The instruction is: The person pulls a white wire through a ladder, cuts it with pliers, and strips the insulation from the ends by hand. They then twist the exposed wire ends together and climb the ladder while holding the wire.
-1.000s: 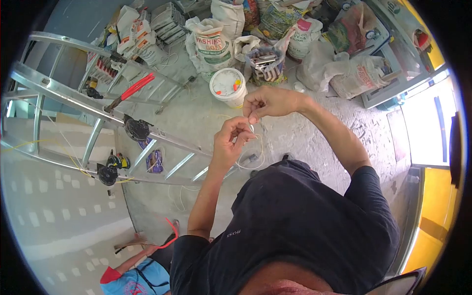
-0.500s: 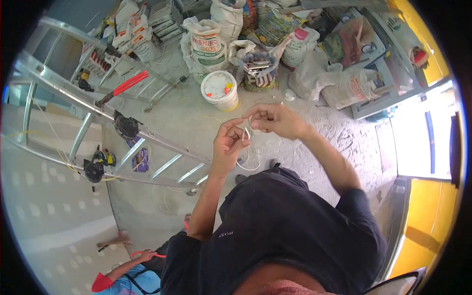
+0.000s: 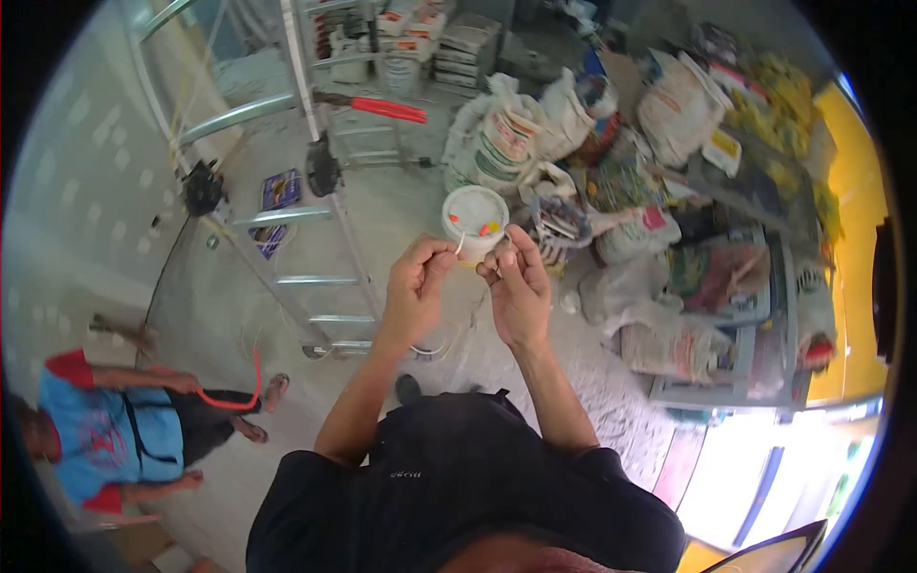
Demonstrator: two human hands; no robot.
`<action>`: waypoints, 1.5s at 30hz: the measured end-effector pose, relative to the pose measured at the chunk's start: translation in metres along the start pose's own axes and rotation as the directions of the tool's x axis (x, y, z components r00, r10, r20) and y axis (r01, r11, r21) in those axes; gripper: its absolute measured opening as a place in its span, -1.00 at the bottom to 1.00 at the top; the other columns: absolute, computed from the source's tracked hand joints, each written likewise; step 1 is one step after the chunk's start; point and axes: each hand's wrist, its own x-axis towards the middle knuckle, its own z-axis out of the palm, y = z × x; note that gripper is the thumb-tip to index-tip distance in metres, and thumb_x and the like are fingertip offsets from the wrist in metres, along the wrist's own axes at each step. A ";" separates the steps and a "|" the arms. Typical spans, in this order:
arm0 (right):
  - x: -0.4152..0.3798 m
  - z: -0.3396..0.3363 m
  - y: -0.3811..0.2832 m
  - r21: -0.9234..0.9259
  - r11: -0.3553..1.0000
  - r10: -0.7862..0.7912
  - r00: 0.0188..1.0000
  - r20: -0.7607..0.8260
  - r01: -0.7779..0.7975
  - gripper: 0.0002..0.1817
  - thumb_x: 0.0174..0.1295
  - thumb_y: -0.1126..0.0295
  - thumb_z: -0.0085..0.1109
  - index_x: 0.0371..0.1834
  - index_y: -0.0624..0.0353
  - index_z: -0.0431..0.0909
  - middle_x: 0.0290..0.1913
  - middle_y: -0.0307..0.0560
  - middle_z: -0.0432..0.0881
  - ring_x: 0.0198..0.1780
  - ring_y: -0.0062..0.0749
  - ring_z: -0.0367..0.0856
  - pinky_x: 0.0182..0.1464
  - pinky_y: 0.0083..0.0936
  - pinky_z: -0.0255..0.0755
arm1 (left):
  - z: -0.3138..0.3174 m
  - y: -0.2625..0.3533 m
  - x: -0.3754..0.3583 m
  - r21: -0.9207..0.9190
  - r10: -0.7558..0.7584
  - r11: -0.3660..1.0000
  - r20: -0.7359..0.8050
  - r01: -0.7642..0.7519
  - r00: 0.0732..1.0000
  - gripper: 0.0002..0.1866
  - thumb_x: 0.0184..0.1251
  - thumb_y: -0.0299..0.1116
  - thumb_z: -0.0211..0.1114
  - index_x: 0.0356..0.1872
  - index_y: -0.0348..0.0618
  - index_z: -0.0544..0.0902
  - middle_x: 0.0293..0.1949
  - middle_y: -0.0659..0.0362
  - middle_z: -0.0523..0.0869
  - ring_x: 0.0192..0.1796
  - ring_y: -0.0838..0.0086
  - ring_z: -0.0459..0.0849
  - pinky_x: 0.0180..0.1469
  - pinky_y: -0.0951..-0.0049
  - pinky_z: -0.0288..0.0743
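My left hand (image 3: 413, 291) pinches a thin white cable (image 3: 462, 243) between thumb and fingers, with its short tip sticking up. Close by on the right, my right hand (image 3: 522, 298) has thumb and fingertips pressed together. Whatever lies in that pinch is too small to make out. Just beyond my fingertips stands a white bucket (image 3: 475, 196), with small orange pieces (image 3: 485, 229) and a yellow one on its lid.
An aluminium ladder (image 3: 320, 215) stands left, with a red-handled tool (image 3: 387, 109) on it. Filled sacks (image 3: 506, 134) crowd the back right. Another person (image 3: 115, 435) at lower left holds a red-orange tube (image 3: 234, 405).
My view has swung left, bringing more of the other person into sight. My right hand has turned from reaching over palm-down to upright beside my left, which still pinches the cable.
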 end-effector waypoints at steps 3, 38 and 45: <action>0.007 0.010 0.015 0.031 1.000 -0.011 0.967 0.253 0.004 -0.72 0.41 0.48 0.18 0.14 0.21 0.44 -0.23 -0.13 0.60 -0.21 -0.46 0.59 -0.11 -0.44 0.51 | -0.020 0.015 0.004 -0.013 -0.067 0.998 -0.043 0.067 0.997 -0.88 0.54 -0.48 0.12 -0.13 -0.30 0.60 -0.27 0.30 0.60 -0.24 0.67 0.50 -0.12 0.61 0.41; 0.035 0.026 0.004 -0.419 0.908 0.345 0.520 0.782 0.028 -0.37 0.13 0.81 0.22 0.32 0.18 0.49 0.04 -0.10 0.42 -0.08 -0.42 0.64 -0.16 -0.48 0.70 | -0.050 0.044 -0.041 -0.131 -0.352 0.919 0.150 0.372 0.924 -0.83 0.49 -0.32 0.26 -0.28 -0.16 0.55 -0.37 0.35 0.54 -0.30 0.68 0.46 -0.17 0.59 0.35; 0.027 0.021 0.011 -0.448 0.894 0.383 0.509 0.771 0.005 -0.42 0.19 0.75 0.22 0.32 0.20 0.47 0.00 -0.14 0.43 -0.12 -0.47 0.65 -0.13 -0.49 0.64 | -0.053 0.035 -0.059 -0.180 -0.271 0.940 0.127 0.290 0.954 -0.91 0.47 -0.52 0.23 -0.12 -0.27 0.51 -0.20 0.27 0.57 -0.12 0.62 0.56 0.01 0.51 0.49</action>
